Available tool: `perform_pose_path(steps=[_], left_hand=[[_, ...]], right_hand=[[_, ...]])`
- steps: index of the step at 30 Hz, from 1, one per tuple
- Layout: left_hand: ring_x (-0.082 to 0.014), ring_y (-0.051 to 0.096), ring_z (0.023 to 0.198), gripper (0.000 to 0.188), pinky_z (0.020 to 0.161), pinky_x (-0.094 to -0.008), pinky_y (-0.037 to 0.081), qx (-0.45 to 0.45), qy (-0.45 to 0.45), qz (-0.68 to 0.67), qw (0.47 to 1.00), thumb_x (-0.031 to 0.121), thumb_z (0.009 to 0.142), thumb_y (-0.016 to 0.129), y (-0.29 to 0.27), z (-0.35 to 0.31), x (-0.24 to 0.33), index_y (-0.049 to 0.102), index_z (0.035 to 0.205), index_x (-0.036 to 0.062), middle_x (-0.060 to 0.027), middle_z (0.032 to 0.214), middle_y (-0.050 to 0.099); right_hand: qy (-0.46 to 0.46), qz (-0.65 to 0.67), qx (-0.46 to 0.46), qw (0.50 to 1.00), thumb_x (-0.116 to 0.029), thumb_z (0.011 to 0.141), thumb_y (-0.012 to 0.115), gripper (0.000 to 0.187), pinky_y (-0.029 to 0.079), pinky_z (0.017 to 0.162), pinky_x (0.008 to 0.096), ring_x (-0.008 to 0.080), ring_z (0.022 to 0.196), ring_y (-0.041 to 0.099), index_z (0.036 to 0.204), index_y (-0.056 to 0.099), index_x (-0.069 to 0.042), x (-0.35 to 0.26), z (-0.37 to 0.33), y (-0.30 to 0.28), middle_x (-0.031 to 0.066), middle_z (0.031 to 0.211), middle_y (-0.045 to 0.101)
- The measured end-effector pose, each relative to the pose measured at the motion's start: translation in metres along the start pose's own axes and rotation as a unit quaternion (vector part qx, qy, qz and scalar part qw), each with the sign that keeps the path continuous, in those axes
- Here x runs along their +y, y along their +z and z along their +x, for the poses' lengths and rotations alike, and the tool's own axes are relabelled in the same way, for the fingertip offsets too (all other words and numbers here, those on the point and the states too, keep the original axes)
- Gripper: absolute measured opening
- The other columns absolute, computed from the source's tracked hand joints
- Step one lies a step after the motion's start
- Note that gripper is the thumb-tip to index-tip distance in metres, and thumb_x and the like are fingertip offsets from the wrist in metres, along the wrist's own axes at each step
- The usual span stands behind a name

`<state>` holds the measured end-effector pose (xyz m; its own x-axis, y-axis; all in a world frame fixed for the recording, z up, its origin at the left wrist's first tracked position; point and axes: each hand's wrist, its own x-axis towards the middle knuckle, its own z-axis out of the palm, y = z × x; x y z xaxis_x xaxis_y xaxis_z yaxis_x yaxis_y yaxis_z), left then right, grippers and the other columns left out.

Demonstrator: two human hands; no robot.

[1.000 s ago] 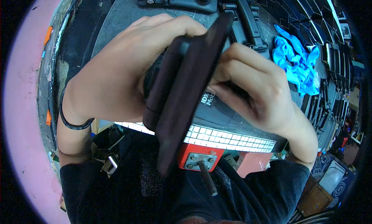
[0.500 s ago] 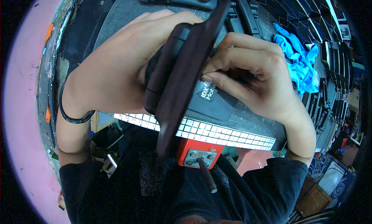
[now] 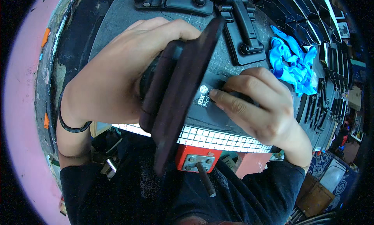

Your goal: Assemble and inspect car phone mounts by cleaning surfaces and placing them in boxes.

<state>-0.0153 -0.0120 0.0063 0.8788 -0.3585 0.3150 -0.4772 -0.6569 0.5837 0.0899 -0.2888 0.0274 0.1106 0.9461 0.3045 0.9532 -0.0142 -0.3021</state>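
Note:
My left hand (image 3: pixel 128 69) is closed around a black plastic folding stand (image 3: pixel 183 96), its broad plate tilted nearly edge-on to me. Past that plate's edge shows a flat dark panel (image 3: pixel 200 118) with a white printed mark; it looks like part of the same stand. My right hand (image 3: pixel 261 104) is at this panel, one fingertip pressed beside the mark. Its other fingers curl at the panel's far side, their tips partly hidden.
Two similar black stands, one (image 3: pixel 175 5) at the back and another (image 3: pixel 245 42) right of it, lie on the dark gridded mat (image 3: pixel 113 34). Crumpled blue gloves (image 3: pixel 294 63) lie at right. A white ruler strip (image 3: pixel 230 141) edges the mat, above a red block with a metal rod (image 3: pixel 204 178).
The stand has shifted slightly lower and left. My right hand has moved down; its thumb-and-finger pinch over the mark has loosened, and more of the mark shows.

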Motion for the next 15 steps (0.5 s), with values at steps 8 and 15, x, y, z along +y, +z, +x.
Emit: perform_pose_path(steps=[8, 15], left_hand=[[-0.0294, 0.069, 0.122, 0.067, 0.109, -0.0434, 0.052, 0.001, -0.031, -0.046, 0.998, 0.031, 0.063, 0.096, 0.002, -0.003, -0.002, 0.077, 0.122, 0.0052, -0.0083, 0.127, 0.073], [-0.0297, 0.069, 0.124, 0.079, 0.112, -0.0395, 0.049, 0.003, -0.010, -0.027, 1.000, 0.029, 0.065, 0.097, -0.002, 0.001, 0.001, 0.064, 0.133, 0.0047, -0.0070, 0.116, 0.081]], right_hand=[[0.075, 0.072, 0.031, 0.994, -0.004, 0.075, 0.091, 0.031, 0.057, 0.070, 0.0352, 0.0248, 0.084, 0.071, 0.105, 0.085, 0.000, 0.001, 0.004, 0.002, 0.0114, 0.095, 0.072], [0.105, 0.080, 0.017, 0.991, -0.001, 0.080, 0.091, 0.017, 0.056, 0.067, 0.0340, 0.0235, 0.083, 0.073, 0.094, 0.081, 0.000, -0.002, 0.013, -0.002, 0.0109, 0.091, 0.074]])
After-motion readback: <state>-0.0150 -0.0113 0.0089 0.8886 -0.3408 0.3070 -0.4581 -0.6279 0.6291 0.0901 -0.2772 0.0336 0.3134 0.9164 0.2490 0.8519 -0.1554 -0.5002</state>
